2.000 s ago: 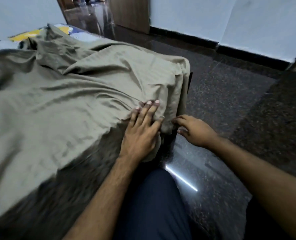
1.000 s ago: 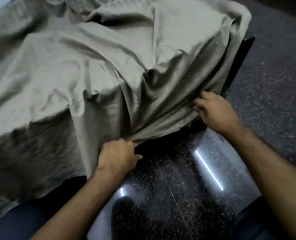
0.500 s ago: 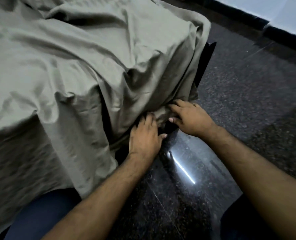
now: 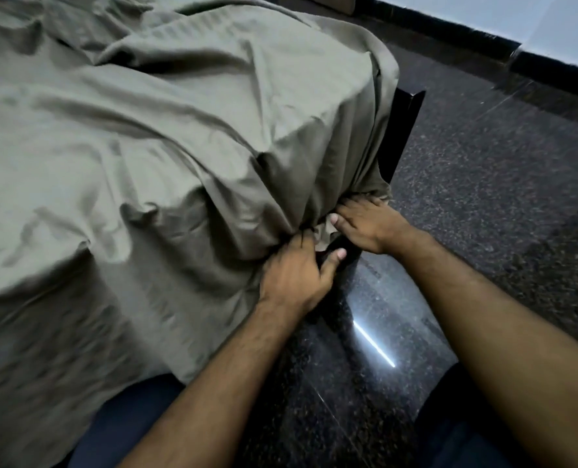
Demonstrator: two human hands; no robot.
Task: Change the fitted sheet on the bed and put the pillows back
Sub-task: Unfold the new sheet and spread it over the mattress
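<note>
Olive-grey cotton fitted sheet [image 4: 179, 136] drapes the bed, untucked. Left hand [image 4: 294, 275] and right hand [image 4: 365, 224] clutch its corner; pillows unseen.

Light: dim, cool.
Glare: bright streak on polished floor [image 4: 373, 344].
Blur: sheet [image 4: 44, 349] smeared lower left.
Edges: wide-angle bending.

Bed [image 4: 403, 130] on speckled dark floor [image 4: 483, 184], rumpled olive fitted sheet [image 4: 165, 140] draped directly over it.
</note>
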